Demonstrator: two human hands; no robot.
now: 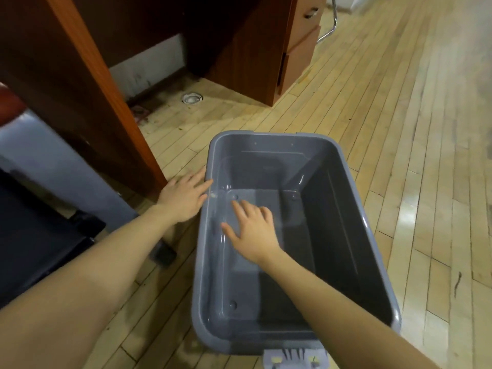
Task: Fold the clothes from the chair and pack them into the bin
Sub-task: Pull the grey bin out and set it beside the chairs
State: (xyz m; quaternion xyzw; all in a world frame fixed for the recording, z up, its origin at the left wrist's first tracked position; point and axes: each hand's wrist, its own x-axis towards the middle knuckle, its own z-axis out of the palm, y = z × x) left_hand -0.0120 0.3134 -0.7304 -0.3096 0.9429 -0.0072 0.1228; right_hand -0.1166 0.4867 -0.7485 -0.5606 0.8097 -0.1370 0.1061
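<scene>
A grey plastic bin [354, 217] stands on the wooden floor in the middle of the view, and nothing lies inside it. My left hand [183, 198] is at the bin's left rim, fingers straight and touching the rim's outer edge. My right hand [253, 230] reaches over the bin's left side with its fingers spread and relaxed, holding nothing. At the far left, grey-blue cloth [40, 166] and dark cloth [32, 243] lie draped over what looks like a chair, partly cut off by the frame edge.
A dark wooden desk [87, 83] stands at the back left, with a drawer unit [298, 46] to its right. A round floor fitting [191, 98] sits under the desk. A chrome chair leg [328, 25] shows at the top. Open wooden floor [426, 155] stretches to the right.
</scene>
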